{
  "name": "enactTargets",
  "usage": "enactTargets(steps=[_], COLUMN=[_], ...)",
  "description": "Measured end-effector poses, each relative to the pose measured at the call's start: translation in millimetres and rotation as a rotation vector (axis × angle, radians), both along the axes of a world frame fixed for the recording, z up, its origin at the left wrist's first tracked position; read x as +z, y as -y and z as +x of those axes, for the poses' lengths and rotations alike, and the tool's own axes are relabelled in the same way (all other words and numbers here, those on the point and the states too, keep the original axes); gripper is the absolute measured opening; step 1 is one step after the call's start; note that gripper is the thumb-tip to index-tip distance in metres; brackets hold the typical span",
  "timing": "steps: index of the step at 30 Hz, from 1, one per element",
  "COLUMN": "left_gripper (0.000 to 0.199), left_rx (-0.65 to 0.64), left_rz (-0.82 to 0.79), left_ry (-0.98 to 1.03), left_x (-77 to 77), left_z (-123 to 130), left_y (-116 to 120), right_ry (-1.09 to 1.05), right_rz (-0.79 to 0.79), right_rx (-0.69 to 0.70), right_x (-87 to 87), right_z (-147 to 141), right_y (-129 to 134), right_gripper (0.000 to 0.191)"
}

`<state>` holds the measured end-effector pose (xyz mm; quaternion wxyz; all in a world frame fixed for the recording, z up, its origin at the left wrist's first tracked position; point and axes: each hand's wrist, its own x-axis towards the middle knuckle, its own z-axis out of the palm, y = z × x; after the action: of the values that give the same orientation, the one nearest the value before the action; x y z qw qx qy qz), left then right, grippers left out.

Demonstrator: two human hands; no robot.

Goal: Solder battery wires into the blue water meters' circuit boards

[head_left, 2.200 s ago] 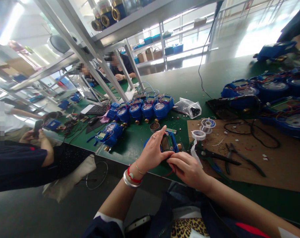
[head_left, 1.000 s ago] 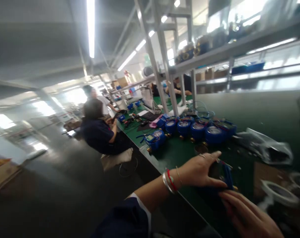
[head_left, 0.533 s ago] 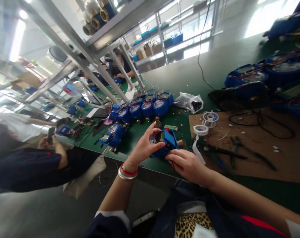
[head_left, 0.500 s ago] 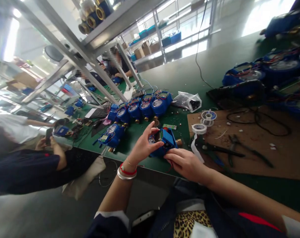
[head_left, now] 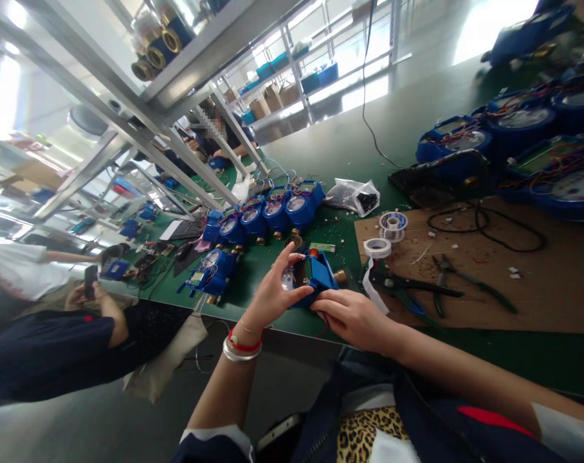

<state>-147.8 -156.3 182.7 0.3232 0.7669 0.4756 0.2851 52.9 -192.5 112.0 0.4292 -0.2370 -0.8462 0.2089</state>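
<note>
At the front edge of the green table lies a blue meter point(head_left: 323, 271) with a brass end pointing right and an open housing. My left hand point(head_left: 273, 289) grips its left side, thumb and fingers spread round the casing. Curled against the front side of the same meter is my right hand point(head_left: 352, 315), its fingertips partly hidden, with a bit of red wire beneath. Just behind the meter are a green strip point(head_left: 323, 247) and a round brass-coloured part point(head_left: 294, 242). One more blue meter point(head_left: 212, 273) with a small display stands to the left.
Several blue meters point(head_left: 273, 215) form a row behind. To the right, cardboard point(head_left: 489, 289) bears pliers point(head_left: 475, 283), a solder spool point(head_left: 393, 226) and a tape roll point(head_left: 377, 247). A plastic bag point(head_left: 354, 196) lies behind. A person at the left holds a phone point(head_left: 90, 281).
The whole view has shifted slightly, so the table things appear a little further left. Both hands stay on the blue meter, with the left fingers slightly changed in pose.
</note>
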Motion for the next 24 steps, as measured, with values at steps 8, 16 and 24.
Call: enactTargets(steps=[8, 16, 24], left_gripper=[0.092, 0.091, 0.082], left_rx=[0.051, 0.14, 0.126], left_rz=[0.048, 0.061, -0.249], left_ry=[-0.092, -0.113, 0.368], left_x=[-4.0, -8.7, -3.5], left_z=[0, 6, -4], left_y=[2, 3, 1], right_ry=[0.012, -0.026, -0.03], right_rz=[-0.015, -0.002, -0.011], right_rx=[0.009, -0.01, -0.003], right_x=[-2.1, -4.8, -6.6], right_z=[-2, -3, -2], right_y=[1, 0, 2], right_gripper=[0.021, 0.021, 0.021])
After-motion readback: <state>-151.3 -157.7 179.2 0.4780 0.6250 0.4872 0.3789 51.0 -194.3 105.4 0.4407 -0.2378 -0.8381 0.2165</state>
